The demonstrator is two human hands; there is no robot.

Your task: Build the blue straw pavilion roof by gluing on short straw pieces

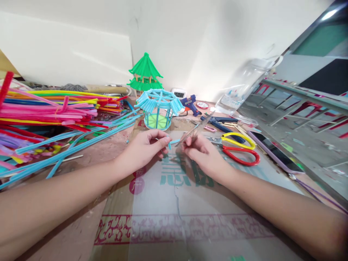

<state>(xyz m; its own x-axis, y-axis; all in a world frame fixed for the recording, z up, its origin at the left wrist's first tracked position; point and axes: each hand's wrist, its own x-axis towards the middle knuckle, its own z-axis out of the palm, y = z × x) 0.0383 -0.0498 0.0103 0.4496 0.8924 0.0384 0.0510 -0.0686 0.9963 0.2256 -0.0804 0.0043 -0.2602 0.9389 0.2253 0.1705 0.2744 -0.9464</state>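
My left hand (152, 144) is closed, thumb and forefinger pinching a short light-blue pipe cleaner piece (174, 141) above the plastic-covered cardboard. My right hand (202, 152) is closed on slim metal tweezers (199, 127), slightly blurred; their pointed end is close to the piece's right end. Whether they touch it I cannot tell. Just beyond my hands stands a light-blue pavilion model (160, 101) with thin posts, an open-centred roof and a green round base. Behind it is a green two-tiered pavilion roof (146, 72). Red-and-yellow-handled scissors (254, 156) lie right of my right hand.
Colourful pipe cleaner bundles (49, 112) fill the left side, with long light-blue pipe cleaners (81, 148) in front. A blue glue gun (191, 105), dark-handled pliers (225, 127) and a clear plastic jug (240, 87) are at the back right. A phone (276, 150) lies near the right edge.
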